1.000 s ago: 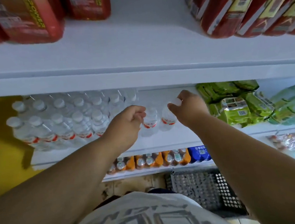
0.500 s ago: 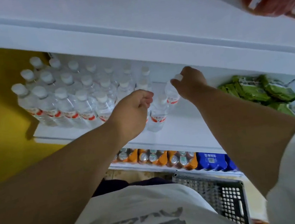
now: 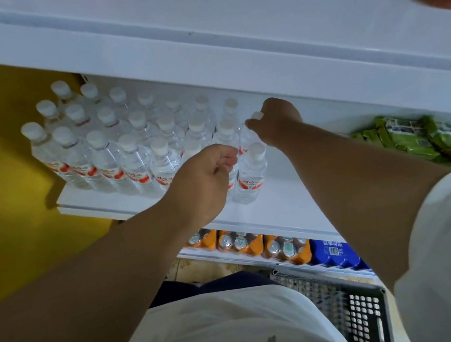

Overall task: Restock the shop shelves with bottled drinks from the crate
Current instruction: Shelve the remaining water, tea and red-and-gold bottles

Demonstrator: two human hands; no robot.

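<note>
At the water shelf (image 3: 276, 207), we reach in with both arms. Our right hand (image 3: 276, 121) curls round the capped neck of one bottle (image 3: 246, 137) at the row's open end. Our left hand (image 3: 206, 181), fingers curled and seemingly holding nothing, sits just left of the front bottle (image 3: 250, 176). The crate (image 3: 355, 313) lies below our right forearm.

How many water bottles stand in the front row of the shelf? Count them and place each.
6 show: five bottles side by side from the left end of the shelf; a sixth bottle just right of the left hand. That hand may hide more.
</note>
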